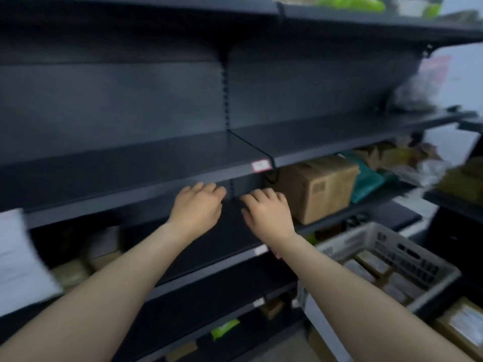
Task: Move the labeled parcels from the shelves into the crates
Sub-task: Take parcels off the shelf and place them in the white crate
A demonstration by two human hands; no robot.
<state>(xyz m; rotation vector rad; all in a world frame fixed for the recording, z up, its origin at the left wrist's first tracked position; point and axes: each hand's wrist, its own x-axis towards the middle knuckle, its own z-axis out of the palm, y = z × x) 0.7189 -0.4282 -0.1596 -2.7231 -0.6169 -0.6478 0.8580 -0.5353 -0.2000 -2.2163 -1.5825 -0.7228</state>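
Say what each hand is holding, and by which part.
Nothing is held. The left hand and the right hand reach toward the shelf with fingers loosely curled and empty; the cardboard box beside the right hand is not gripped.

- The single wide-angle camera sits on my head, facing forward and slightly down.
- It is close to the dark shelving [130, 165]; my left hand [197, 205] and right hand [266, 212] sit mid-frame.
- The grey crate [352, 237] lies low right.
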